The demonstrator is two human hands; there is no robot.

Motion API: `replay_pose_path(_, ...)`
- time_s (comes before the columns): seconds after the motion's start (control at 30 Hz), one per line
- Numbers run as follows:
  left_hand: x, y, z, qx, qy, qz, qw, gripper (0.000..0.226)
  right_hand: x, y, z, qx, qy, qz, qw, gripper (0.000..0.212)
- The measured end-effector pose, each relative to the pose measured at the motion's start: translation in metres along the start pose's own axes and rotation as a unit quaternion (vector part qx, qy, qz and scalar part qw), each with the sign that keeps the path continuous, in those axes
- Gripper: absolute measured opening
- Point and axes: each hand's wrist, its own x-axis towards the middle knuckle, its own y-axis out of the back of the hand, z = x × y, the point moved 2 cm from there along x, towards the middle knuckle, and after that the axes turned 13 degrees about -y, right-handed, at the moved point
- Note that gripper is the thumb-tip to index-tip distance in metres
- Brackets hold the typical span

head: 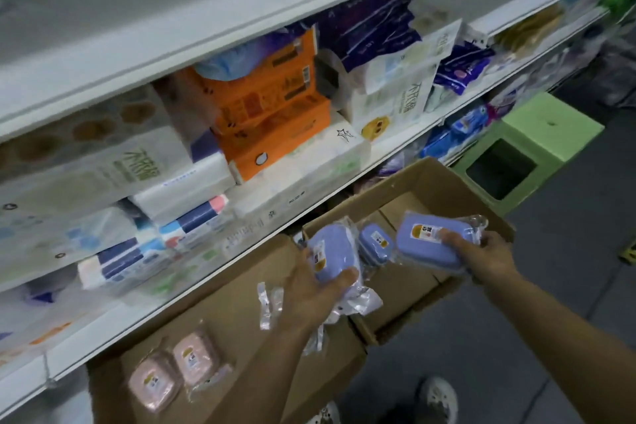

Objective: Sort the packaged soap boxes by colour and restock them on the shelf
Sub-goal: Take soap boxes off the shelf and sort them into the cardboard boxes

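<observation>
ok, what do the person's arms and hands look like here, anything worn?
Both forearms are bare as far up as the head view shows: no sleeves in frame. The left hand and right hand wear no gloves. No watch, ring or band is visible on either wrist or on the fingers that show.

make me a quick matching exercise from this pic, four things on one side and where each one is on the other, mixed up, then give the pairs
Things:
1. blue soap box with the largest label
2. small blue soap box
3. two pink soap boxes
4. green stool

Places:
A. lying on the flattened cardboard at lower left
B. standing on the floor beyond the open carton
C. gripped in the right hand
D. inside the open carton, between the two hands

Pairs: 1-C, 2-D, 3-A, 4-B

The left hand grips another blue soap box.
</observation>
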Motion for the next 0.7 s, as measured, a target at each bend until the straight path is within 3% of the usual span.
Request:
replay_pose_path(0.1,0.031,-0.033,-0.011,0.001,0.029,0.006,1.0,0.118,0.046,-0.019,-0.007,0.003,-0.032,-0.033,0.999,0.037)
replay_pose_path(0.2,0.06,-0.07,-0.033,0.0,0.077,0.022,0.997,0.108,0.095,-0.038,-0.002,0.012,-0.081,-0.062,0.995,0.022)
replay_pose_path(0.27,0.079,-0.096,-0.048,0.011,0.102,0.029,0.994,0.116,0.132,-0.052,0.006,0.006,-0.118,-0.081,0.99,0.022)
replay_pose_path(0.37,0.112,-0.134,-0.075,0.095,0.142,0.038,0.985,0.108,0.187,-0.076,0.025,-0.025,-0.148,-0.126,0.981,0.044)
replay_pose_path(0.43,0.132,-0.154,-0.096,0.204,0.135,0.143,0.959,0.097,0.224,-0.091,0.042,-0.055,-0.152,-0.157,0.974,0.067)
replay_pose_path(0.47,0.142,-0.162,-0.106,0.212,0.124,0.177,0.953,0.094,0.237,-0.099,0.048,-0.066,-0.162,-0.166,0.97,0.067)
replay_pose_path(0.57,0.16,-0.183,-0.128,0.219,0.16,0.163,0.949,0.095,0.268,-0.124,0.067,-0.097,-0.146,-0.159,0.971,0.036)
replay_pose_path(0.63,0.167,-0.194,-0.149,0.203,0.207,0.078,0.954,0.099,0.282,-0.136,0.083,-0.135,-0.132,-0.143,0.971,0.042)
replay_pose_path(0.7,0.172,-0.202,-0.162,0.217,0.209,0.051,0.952,0.103,0.286,-0.141,0.093,-0.166,-0.141,-0.126,0.968,0.046)
